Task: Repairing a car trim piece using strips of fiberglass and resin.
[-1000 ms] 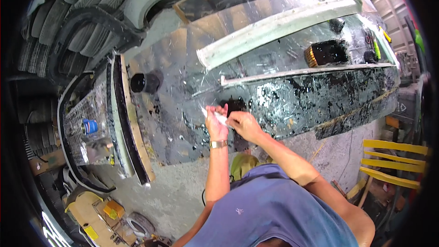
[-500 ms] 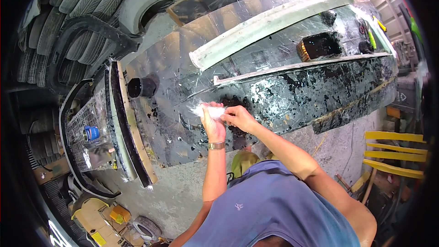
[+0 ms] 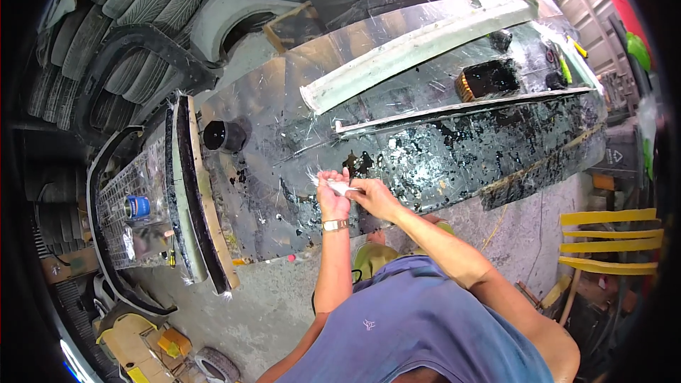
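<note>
White fibre bundle (image 3: pixel 342 186) slims down in your grasp

You work over the black-spattered desk (image 3: pixel 284 135), where the white fibre bundle lies across the upturned palm of your left hand (image 3: pixel 333 203) – its fingers curled loosely round the strands. The fingers of your right hand (image 3: pixel 377 199) pinch the bundle's right-hand end. Half a second ago the strands flared wide above the palm; now they sit in a narrower wad, a frayed tip poking out on the left. The change suggests you are gathering the fibres together – a step apparently unfinished, with the bundle held up in both hands, well apart from the long pale panel (image 3: pixel 425 50) further back
</note>
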### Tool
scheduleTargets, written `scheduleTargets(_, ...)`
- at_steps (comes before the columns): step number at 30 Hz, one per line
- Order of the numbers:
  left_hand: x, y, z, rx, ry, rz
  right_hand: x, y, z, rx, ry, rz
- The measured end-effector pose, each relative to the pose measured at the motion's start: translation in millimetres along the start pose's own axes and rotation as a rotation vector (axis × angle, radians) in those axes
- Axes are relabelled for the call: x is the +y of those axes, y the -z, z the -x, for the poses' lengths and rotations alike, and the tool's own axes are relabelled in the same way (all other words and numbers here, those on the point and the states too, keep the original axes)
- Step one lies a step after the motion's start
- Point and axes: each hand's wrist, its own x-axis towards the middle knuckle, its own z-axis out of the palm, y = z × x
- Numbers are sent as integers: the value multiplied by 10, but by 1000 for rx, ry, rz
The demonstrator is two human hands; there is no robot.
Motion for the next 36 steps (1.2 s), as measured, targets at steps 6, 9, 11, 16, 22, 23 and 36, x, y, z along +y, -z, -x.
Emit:
scheduleTargets(6,717,311,-67,76,-333,97,-203,66,400,-88,-60,88)
scheduleTargets(9,513,80,416,-2,-305,-172,9,268,505,-42,13,-218)
scheduleTargets(11,100,-32,691,-66,-240,-290,-31,365,583,-46,60,-226)
scheduleTargets(16,-649,-263,1241,-284,-57,-304,146,476,869,25,129,1)
scheduleTargets(22,-865,56,1048,-224,236,47,290,606,1329,79,87,-32)
scheduleTargets(23,-920,39,1058,-232,352,145,323,667,1404,145,163,37)
scheduleTargets(36,-1052,-520,1889,-887,-424,-1453,90,1757,1874,-127,138,404)
